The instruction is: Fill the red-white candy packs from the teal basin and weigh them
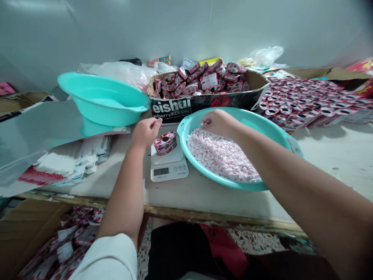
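Note:
A small red-and-white printed tin (pixel 165 143) with a round hole on top sits on a white digital scale (pixel 169 165). My left hand (pixel 146 131) hovers just above and left of the tin, fingers curled in a pinch. My right hand (pixel 217 122) reaches into a teal basin (pixel 279 134) full of small pink and white candies (pixel 221 155); its fingers curl down onto the candies at the far rim.
A cardboard box (pixel 204 102) of filled packets stands behind the scale. A second teal basin (pixel 101 99) sits at the left over white paper slips (pixel 72 163). Rows of red tins (pixel 303 101) lie at the right. A carton of packets (pixel 67 241) rests below the table edge.

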{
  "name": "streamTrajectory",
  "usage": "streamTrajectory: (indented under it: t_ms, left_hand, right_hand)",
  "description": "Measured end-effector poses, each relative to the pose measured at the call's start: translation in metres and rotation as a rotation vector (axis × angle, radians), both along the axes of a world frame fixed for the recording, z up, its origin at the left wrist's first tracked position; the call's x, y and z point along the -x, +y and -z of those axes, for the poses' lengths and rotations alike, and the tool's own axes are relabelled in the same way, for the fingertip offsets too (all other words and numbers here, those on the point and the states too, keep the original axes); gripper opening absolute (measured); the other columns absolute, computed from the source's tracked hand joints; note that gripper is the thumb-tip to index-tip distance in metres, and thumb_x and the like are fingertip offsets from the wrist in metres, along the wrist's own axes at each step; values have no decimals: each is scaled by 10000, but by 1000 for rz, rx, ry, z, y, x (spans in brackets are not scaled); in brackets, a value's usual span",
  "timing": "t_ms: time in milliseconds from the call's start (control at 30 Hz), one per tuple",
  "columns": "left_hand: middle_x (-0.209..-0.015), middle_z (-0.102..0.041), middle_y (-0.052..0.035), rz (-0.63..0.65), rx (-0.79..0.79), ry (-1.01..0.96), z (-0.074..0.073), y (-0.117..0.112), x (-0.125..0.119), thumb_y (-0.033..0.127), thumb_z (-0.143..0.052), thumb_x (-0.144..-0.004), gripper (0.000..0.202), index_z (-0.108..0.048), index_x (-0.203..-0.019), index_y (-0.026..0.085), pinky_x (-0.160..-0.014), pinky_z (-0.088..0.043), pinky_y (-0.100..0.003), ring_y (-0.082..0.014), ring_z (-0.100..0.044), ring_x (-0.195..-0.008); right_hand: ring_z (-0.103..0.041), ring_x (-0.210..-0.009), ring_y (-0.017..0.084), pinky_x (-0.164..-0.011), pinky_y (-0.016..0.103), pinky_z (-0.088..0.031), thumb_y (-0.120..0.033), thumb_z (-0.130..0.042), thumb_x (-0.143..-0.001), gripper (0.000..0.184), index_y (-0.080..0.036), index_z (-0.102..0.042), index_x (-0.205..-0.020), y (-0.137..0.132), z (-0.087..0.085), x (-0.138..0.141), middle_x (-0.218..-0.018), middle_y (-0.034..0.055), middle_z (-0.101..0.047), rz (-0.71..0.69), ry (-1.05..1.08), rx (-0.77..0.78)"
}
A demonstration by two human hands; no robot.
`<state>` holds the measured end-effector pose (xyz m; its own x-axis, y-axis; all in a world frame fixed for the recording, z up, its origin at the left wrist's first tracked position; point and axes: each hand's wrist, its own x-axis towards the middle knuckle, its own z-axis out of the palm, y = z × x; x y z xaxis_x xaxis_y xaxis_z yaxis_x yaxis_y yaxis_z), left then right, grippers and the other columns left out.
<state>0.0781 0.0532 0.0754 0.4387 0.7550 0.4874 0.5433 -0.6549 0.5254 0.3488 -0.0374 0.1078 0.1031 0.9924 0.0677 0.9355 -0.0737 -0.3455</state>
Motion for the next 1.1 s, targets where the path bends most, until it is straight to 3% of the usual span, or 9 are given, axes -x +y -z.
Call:
streamTrajectory:
  t_ms: [133, 267, 333, 433, 533, 700, 933, 1100]
  left_hand:
    - [-830, -724, -78, -69, -48, 165, 4, 5, 0, 479, -422, -1018, 466, -663, -750, 184, -633, -363, -314, -222, -648, -799]
    - [-845, -718, -83, -78, -93, 230, 7, 6, -1, 455, -401, -1033, 467, -640, -739, 182, -625, -320, -324, -220, -635, -805]
    - [-847, -712, -90, -102, -144, 242, 9, 7, -1, 431, -402, -1031, 451, -623, -728, 180, -630, -311, -331, -221, -627, -804]
    - [-840, -698, -99, -164, -214, 260, 11, 8, 2, 393, -414, -1017, 420, -603, -708, 181, -642, -310, -338, -224, -613, -801]
    - [-826, -694, -99, -192, -214, 235, 11, 9, 5, 396, -408, -1017, 422, -601, -709, 182, -653, -327, -333, -222, -609, -793]
    - [-813, -696, -101, -203, -197, 140, 11, 11, 7, 434, -359, -1041, 482, -594, -707, 179, -673, -362, -314, -210, -613, -782]
    - [-697, -625, -80, -219, -164, 177, 21, 14, 1, 424, -397, -1005, 456, -478, -621, 191, -595, -250, -331, -195, -523, -668]
    - [-670, -589, -67, -231, -168, 190, 23, 16, 1, 409, -423, -995, 439, -424, -614, 191, -588, -210, -346, -184, -477, -642]
  right_hand:
    - [-564, -714, 118, -671, 231, -368, -207, -654, -871, 196, -79, -771, -965, -1, -5, 15, -836, 76, -711, -4, 65, -134]
    - [-544, -708, 119, -681, 237, -363, -205, -628, -883, 190, -89, -765, -947, 1, -31, 55, -822, 59, -697, -152, 52, -270]
    - [-508, -698, 126, -674, 257, -336, -171, -612, -866, 174, -88, -764, -885, 5, -46, 80, -801, 65, -685, -281, -103, -237]
    - [-467, -680, 129, -655, 279, -307, -192, -606, -868, 194, -84, -766, -883, 14, -56, 109, -806, 84, -685, -354, -235, -111]
    - [-479, -716, 133, -685, 277, -315, -150, -567, -880, 218, -69, -758, -948, 20, -48, 119, -868, 101, -698, -376, -260, -53]
    - [-504, -754, 150, -699, 277, -318, -123, -549, -886, 230, -96, -756, -982, 19, -30, 109, -897, 88, -702, -442, -216, -32]
    - [-544, -865, 192, -758, 309, -328, -137, -494, -930, 247, -102, -729, -998, 18, -27, 114, -1004, 118, -704, -506, -304, -35]
    - [-506, -797, 173, -729, 313, -295, -96, -507, -901, 196, -92, -698, -945, 16, -25, 119, -913, 99, -672, -518, -393, 13]
